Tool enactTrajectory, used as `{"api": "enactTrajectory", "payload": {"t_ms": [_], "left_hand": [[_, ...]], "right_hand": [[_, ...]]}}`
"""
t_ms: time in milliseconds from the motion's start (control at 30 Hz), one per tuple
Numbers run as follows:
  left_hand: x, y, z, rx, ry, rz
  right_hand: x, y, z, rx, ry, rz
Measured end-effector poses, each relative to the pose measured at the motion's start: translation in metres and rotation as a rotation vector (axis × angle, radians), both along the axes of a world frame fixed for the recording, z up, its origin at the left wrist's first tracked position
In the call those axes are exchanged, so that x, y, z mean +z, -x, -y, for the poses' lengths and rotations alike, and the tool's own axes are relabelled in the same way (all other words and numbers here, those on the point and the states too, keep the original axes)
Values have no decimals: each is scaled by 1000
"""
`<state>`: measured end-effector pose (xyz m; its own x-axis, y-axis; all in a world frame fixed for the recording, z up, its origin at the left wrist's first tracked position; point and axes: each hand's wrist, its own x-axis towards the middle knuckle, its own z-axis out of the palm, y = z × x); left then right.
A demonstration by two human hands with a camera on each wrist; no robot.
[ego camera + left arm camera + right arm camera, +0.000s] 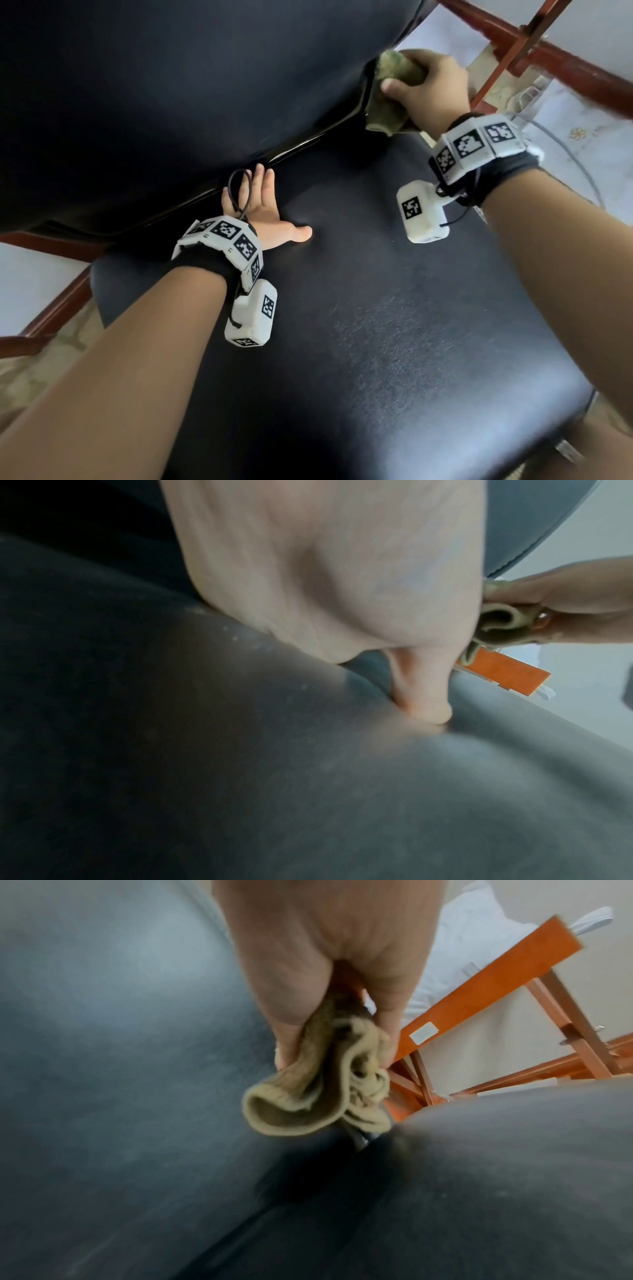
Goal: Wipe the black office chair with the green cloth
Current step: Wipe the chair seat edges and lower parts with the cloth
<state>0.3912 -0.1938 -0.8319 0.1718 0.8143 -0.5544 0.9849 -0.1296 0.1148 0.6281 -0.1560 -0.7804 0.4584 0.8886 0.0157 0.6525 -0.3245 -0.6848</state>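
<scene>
Black office chair [394, 325] gets braced: left hand [263, 212] lies flat, fingers spread, at the seat's back edge, while right hand [428, 85] bunches the green cloth [387, 109] tight, working the backrest's lower right corner.

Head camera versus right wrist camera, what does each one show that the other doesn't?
Only the head view shows the left hand lying flat with straight fingers on the seat near the gap under the backrest, plus both forearms and the wrist bands.

Only the right wrist view shows the folds of the green cloth from below, and a pale sticker on the wooden frame.

Both show the right hand gripping the bunched cloth at the backrest's edge, above the seat.
</scene>
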Motion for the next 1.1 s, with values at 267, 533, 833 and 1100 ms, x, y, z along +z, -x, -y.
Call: {"api": "enactTrajectory", "payload": {"t_ms": [267,533,833,1100], "left_hand": [[7,1,-4,-14,59,-17],[27,-24,16,-101,69,-125],[16,-29,26,-44,111,-41],[11,-40,37,-49,-7,-86]], "right_hand": [[-1,-33,11,-54,168,-22],[10,-41,35,-72,250,152],[-9,-15,0,300,460,421],[-11,-48,77,250,461,303]]}}
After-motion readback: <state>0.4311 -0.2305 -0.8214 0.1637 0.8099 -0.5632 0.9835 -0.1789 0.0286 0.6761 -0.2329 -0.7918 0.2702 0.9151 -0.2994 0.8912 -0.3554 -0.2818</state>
